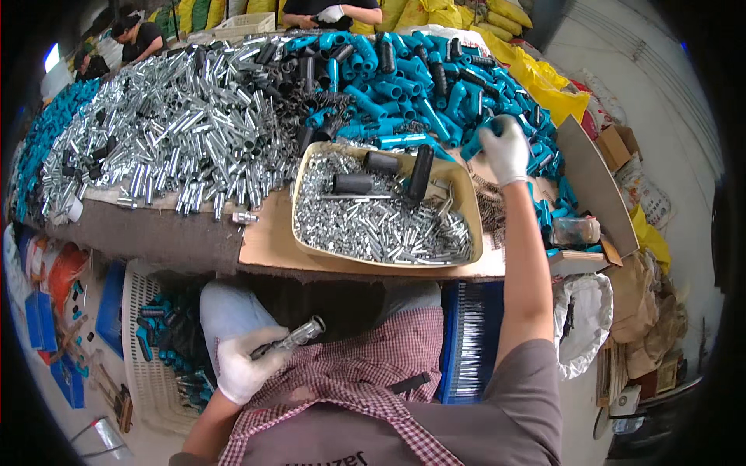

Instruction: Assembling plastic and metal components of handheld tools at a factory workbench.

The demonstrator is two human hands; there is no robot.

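My left hand (252,363), in a white glove, is closed around a shiny metal tube (301,335) with a flared end, held above my lap. My right hand (507,150), also gloved in white, reaches out to the right side of a heap of teal plastic handles (388,84). Its fingers are closed on one teal bent handle (474,145) at the heap's near edge. Between my arms, on the bench, a cream plastic tray (373,262) holds many small metal pins and nuts, with several black sleeves (420,172) lying on top.
Loose metal tubes (210,116) cover the bench's left part. Springs (489,206) lie right of the tray. A glass jar (575,231) stands by the right board (594,171). Below are a white basket (148,349) and a blue crate (458,311). People (334,14) work across the bench.
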